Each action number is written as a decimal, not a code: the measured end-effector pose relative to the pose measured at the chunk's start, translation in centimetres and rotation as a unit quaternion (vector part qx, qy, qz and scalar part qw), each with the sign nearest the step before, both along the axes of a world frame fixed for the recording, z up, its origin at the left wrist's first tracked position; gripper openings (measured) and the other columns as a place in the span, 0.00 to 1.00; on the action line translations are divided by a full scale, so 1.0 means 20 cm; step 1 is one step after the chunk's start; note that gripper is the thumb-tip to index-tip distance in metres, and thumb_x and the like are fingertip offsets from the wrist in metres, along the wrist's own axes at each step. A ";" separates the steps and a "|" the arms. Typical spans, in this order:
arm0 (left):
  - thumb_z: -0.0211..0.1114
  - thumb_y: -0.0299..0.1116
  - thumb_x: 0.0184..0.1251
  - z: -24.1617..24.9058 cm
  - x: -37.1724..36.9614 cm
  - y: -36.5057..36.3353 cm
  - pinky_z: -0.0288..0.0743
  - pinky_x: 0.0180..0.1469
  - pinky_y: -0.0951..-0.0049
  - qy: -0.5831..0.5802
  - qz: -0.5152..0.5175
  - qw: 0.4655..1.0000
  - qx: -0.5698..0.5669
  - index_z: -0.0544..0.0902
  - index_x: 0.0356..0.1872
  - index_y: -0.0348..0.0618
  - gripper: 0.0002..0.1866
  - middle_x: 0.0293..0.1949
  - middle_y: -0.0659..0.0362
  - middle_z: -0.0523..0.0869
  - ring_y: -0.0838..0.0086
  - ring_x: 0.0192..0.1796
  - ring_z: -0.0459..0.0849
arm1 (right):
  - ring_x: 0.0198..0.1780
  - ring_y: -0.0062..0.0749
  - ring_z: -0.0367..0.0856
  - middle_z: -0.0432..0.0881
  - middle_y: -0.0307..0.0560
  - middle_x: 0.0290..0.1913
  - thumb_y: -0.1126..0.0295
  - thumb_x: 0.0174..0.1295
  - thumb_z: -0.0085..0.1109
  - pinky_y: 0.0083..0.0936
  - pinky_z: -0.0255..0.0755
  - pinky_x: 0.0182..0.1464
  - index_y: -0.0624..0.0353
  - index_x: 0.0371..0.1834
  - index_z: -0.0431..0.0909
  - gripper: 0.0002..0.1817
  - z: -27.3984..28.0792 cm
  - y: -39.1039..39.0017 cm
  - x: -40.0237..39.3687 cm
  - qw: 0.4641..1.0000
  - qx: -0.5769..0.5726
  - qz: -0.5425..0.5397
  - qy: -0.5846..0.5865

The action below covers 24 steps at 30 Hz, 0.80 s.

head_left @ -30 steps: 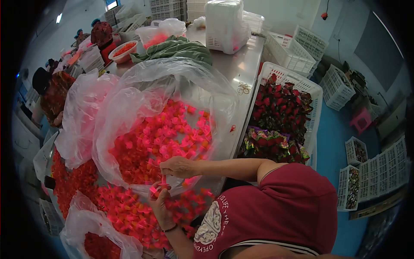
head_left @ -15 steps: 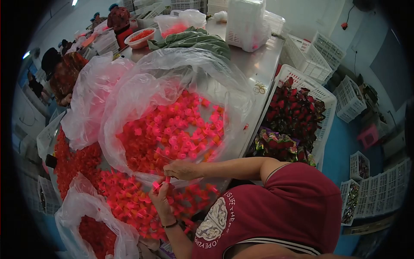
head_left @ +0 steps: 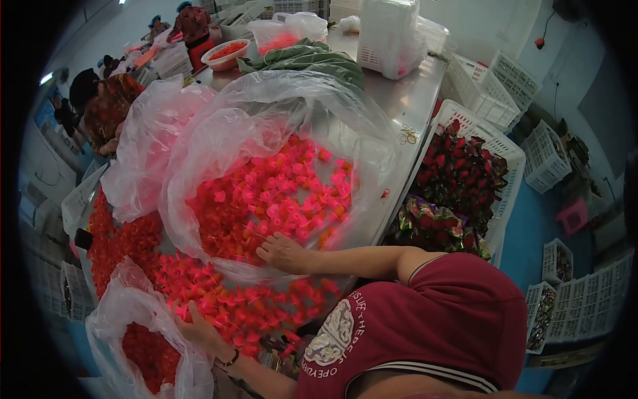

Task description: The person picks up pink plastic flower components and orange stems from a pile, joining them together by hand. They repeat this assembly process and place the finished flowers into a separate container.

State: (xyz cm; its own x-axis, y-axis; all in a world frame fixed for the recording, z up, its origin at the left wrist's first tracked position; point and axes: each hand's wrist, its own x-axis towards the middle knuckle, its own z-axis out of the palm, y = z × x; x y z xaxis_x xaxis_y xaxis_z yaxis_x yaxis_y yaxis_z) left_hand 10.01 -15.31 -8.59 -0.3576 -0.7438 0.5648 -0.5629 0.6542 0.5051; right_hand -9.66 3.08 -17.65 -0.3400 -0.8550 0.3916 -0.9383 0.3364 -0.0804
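Observation:
My right hand (head_left: 282, 253) is over the near edge of a large clear plastic bag (head_left: 174, 193), its slightly bent fingers apart beside the pile inside. Pink and orange plastic pieces (head_left: 279, 193) fill that open bag. Lower left, my left hand (head_left: 198, 330) has its thumb lifted away from the other fingers, which are partly hidden. It is at the edge of loose pink and red pieces (head_left: 226, 309), close to a smaller plastic bag (head_left: 109, 326) holding red pieces (head_left: 151, 359). I see nothing held in either hand.
A white crate (head_left: 508, 193) of dark red wrapped items (head_left: 458, 166) stands beside the metal table (head_left: 372, 100). Green cloth (head_left: 306, 63) and a bowl of red pieces (head_left: 226, 56) lie farther back. A co-worker (head_left: 103, 110) sits at the far left.
My hands were together over small pink pieces and have parted. The left moved down and left toward the smaller bag; the right shifted slightly up toward the large bag's pile.

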 end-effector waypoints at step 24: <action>0.61 0.30 0.66 -0.21 -0.37 0.43 0.68 0.28 0.84 0.255 -0.289 0.695 0.607 0.76 0.54 0.46 0.16 0.36 0.66 0.83 0.86 0.30 0.76 | 0.35 0.43 0.81 0.80 0.52 0.32 0.74 0.55 0.59 0.34 0.75 0.36 0.61 0.36 0.78 0.06 0.19 0.00 -0.07 0.918 -0.162 0.080 -0.352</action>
State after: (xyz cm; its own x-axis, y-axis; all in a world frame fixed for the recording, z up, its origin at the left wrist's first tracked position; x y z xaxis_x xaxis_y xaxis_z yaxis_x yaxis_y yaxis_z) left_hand 2.51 -6.69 -12.78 -0.7780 -0.5983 -0.1917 0.0709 -0.3868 0.9194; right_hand -11.00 3.10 -13.80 -0.4870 -0.7930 0.3661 -0.6509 0.0501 -0.7575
